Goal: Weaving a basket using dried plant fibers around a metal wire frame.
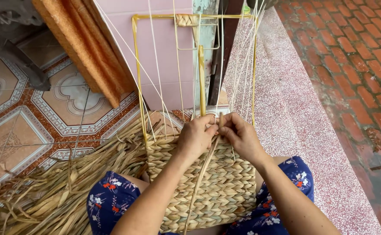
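Weaving dried grass onto a yellow wire frame (137,69), a seated person works with both hands at the top edge of a half-finished woven basket panel (208,191) resting on the lap. The left hand (195,135) is curled, fingers pressed together against the newest row, while the right hand (241,135) pinches a single grass strand (199,182) that trails down across the finished braiding. Thin pale warp strings (157,65) run upward from the work to the frame's top bar, and a loose heap of dried grass (60,191) lies on the patterned tile floor (20,126) just beside the left knee. Several risks seem likely from this position: the brittle strand could snap if pulled sharply around a string, the fine strings could slip sideways or tangle where the hands crowd them, and uneven tension might leave a gap in the row. The frame, leaning near a speckled stone ledge (295,113), might also tip if tugged hard.
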